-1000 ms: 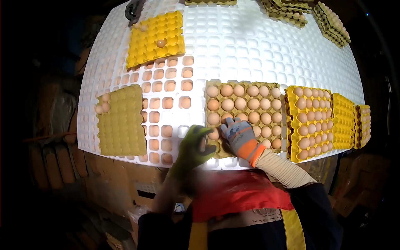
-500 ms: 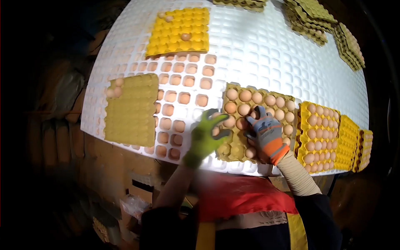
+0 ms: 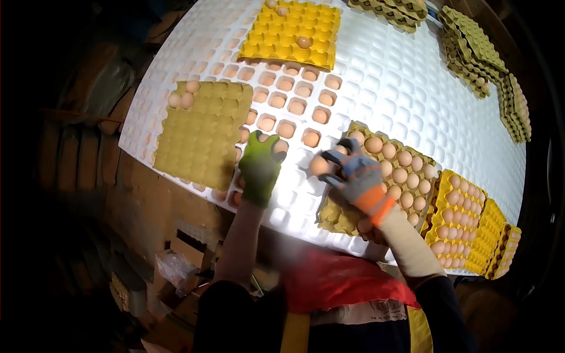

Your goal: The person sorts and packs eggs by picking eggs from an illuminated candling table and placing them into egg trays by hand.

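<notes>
My left hand [image 3: 261, 166], in a green glove, reaches down to the white foam tray [image 3: 286, 200]. Its fingers curl around an egg [image 3: 263, 137] at one of the cells, with part of the egg hidden. My right hand [image 3: 360, 176], in a grey and orange glove, grips a brown egg [image 3: 319, 166] at its fingertips; a second egg [image 3: 341, 150] shows between its fingers. Beneath this hand lies an olive egg carton [image 3: 335, 217], its right side full of eggs and its near left corner bare.
An olive carton [image 3: 203, 132] with several eggs at its far corner lies to the left. Farther back is a yellow carton [image 3: 288, 35] with 3 eggs. Yellow cartons [image 3: 462, 220] stand at the right, and stacked olive cartons [image 3: 471, 50] at the back right.
My left hand has moved left from the olive carton to the foam cells. My right hand has lifted eggs from the carton and shifted left. The whole view has turned slightly.
</notes>
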Tool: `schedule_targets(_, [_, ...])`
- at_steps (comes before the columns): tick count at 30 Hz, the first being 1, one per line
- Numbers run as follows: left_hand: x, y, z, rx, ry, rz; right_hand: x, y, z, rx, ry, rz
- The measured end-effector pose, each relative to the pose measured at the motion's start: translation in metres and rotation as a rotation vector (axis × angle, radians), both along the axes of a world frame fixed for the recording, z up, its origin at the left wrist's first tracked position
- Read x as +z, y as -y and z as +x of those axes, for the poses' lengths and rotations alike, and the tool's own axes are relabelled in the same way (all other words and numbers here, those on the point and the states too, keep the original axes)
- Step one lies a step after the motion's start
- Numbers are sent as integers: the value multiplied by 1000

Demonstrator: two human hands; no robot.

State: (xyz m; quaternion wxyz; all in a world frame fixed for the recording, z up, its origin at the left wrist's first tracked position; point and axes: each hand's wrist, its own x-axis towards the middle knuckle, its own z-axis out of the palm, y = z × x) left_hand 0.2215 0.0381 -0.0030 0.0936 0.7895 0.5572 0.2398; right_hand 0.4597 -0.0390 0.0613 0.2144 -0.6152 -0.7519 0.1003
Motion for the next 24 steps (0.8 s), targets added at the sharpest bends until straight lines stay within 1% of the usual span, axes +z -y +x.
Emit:
schedule_targets(2, [1, 2, -3, 4, 3, 4, -19, -35, -33, 26, 293, -188])
schedule_targets(3, [1, 4, -2, -4, 12, 7, -38, -50, -40, 67, 382, -280])
schedule_targets(4, [-1, 14, -3, 0, 8, 0, -35, -49, -42, 74, 378, -286])
schedule_targets(6, [-4, 38, -4, -125, 370, 8, -26, -47, -40, 60, 181, -279])
schedule_targets(8, [-2, 57, 7, -140, 300, -19, -45, -33, -30, 14, 28, -241])
schedule_targets(9, [0, 64, 7, -143, 104, -17, -40, -30, -32, 15, 94, -313])
schedule_targets(10, [0, 66, 5, -134, 110, -18, -33, -31, -34, 9, 161, -375])
schedule_targets(11, [0, 65, 5, -74, 300, -83, -35, -32, -34, 11, 169, -372])
schedule_targets(13, [9, 77, 3, 48, 670, -241, -41, -31, -37, 38, 326, -423])
schedule_targets(14, [7, 83, 1, 60, 670, -237, -38, -30, -37, 51, 327, -421])
schedule_targets(16, [-2, 102, 4, 8, 609, -66, -30, -17, -36, 97, 158, -383])
schedule_targets(17, [-7, 116, 12, 43, 861, -290, -27, -12, -42, 104, 134, -400])
schedule_targets(18, [-26, 117, 5, -71, 347, -40, -29, -7, -47, 131, 202, -402])
schedule_targets(20, [-22, 120, 2, -127, 345, 4, -44, -1, -56, 135, 427, -443])
schedule_targets(21, [-19, 120, -3, -88, 380, 25, -43, 2, -56, 119, 373, -393])
schedule_targets(22, [-16, 125, -11, -42, 407, 37, -30, 6, -58, 127, 372, -400])
schedule_targets(23, [-17, 133, -18, 110, 480, 36, -12, 13, -60, 128, 164, -372])
schedule_targets(24, [-9, 137, -34, 156, 479, -78, -1, 17, -62, 120, -43, -334])
